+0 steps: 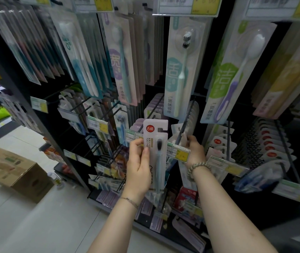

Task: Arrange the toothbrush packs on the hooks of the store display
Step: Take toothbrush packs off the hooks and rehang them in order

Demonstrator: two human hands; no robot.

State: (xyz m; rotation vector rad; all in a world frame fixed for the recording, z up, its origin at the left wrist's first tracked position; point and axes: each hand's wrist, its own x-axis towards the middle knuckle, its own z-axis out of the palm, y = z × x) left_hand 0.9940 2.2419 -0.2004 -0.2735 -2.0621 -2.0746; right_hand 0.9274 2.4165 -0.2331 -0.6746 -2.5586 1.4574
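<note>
My left hand [138, 165] grips a white toothbrush pack [157, 141] upright in front of the display; it has a red round label and a pale blue brush with dark bristles. Just right of it, my right hand [194, 149] reaches behind a yellow price tag [179, 152] and pinches a clear pack [184, 136] hanging on a black hook [185, 119]. Matching packs with red labels [218, 143] hang on the hook to the right. The right hand's fingertips are partly hidden by the tag.
Black wire hooks with many toothbrush packs fill the rack [145, 70] above, left and right. Long packs [180, 66] hang just above my hands. A cardboard box [16, 172] stands on the tiled floor at the lower left. Low hooks [109, 170] jut out below my left hand.
</note>
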